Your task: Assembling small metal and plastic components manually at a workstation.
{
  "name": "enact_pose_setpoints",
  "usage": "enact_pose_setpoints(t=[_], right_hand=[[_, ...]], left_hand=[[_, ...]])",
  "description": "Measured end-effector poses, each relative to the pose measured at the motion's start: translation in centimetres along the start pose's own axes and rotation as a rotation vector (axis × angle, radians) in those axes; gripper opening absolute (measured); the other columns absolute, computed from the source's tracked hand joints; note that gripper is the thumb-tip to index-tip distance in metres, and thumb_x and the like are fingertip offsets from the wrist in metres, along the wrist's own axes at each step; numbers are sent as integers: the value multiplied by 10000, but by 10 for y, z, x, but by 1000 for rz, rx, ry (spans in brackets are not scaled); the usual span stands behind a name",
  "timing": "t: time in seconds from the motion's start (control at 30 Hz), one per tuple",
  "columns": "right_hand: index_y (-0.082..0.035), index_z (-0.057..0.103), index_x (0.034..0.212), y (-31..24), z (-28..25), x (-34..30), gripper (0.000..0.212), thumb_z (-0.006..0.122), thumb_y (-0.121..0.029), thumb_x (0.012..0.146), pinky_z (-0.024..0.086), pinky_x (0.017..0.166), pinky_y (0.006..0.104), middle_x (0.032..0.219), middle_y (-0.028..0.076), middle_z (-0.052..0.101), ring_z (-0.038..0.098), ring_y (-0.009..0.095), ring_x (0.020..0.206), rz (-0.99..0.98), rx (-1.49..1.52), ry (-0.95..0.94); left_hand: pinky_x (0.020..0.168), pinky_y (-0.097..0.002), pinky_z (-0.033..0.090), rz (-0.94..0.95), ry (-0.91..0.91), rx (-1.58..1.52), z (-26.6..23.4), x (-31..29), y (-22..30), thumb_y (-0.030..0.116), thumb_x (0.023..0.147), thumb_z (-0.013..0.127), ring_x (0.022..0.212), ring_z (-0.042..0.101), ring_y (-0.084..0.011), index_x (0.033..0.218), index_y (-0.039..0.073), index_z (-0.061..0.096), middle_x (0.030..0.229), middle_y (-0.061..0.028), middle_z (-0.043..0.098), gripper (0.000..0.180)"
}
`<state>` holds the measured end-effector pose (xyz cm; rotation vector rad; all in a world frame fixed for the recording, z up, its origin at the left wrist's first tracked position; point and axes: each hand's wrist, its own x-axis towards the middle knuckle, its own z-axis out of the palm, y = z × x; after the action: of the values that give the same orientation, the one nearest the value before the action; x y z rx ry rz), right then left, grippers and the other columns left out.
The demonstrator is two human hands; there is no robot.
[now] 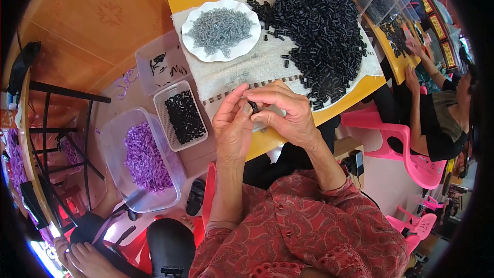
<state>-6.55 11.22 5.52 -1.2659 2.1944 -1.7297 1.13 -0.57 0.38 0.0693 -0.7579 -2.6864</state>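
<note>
Above the near edge of the table, my two hands meet at the fingertips. Pinched between them is a small black cylindrical plastic part (252,106). My left hand (231,123) has its thumb against the part, fingers curled behind. From the other side, the thumb and index finger of my right hand (289,113) close on it. Beyond my hands lies a white cloth (280,64) with a brown checked stripe. A large heap of similar black parts (329,31) covers its right side. To the left, a scalloped white plate (210,57) holds many small clear-grey pieces.
Left of the table stand a white basket (205,136) of black pieces and a clear bin (116,159) of purple pieces. Another translucent bin (149,85) sits behind. Co-workers' hands appear at lower left (82,257) and far right (413,46). A pink chair (378,118) stands right.
</note>
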Motion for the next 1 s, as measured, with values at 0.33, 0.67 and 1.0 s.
enact_pose_setpoints(t=[0.33, 0.67, 1.0], right_hand=[[-27, 693, 1078, 1, -1, 2, 386, 770, 10, 701, 517, 742, 294, 960, 68, 692, 608, 172, 805, 9, 0, 0], [-16, 690, 985, 0, -8, 3, 305, 793, -15, 697, 513, 726, 295, 881, 64, 696, 622, 183, 794, 5, -15, 23], [-5, 690, 936, 0, -8, -1, 247, 773, 29, 705, 522, 727, 311, 879, 77, 714, 653, 203, 810, -1, 10, 68]], left_hand=[[918, -323, 505, -3, 25, -69, -5, 2, -4, -25, 938, 558, 1038, 625, -194, 1297, -46, 526, 1151, -128, 636, 361], [868, -288, 491, -50, -21, -63, 5, 2, -1, 51, 894, 669, 977, 608, -171, 1339, -38, 503, 1111, -89, 629, 483], [778, -220, 463, 8, -18, 225, -1, -3, -1, 43, 796, 769, 827, 551, -88, 1287, -34, 565, 913, -8, 588, 537]])
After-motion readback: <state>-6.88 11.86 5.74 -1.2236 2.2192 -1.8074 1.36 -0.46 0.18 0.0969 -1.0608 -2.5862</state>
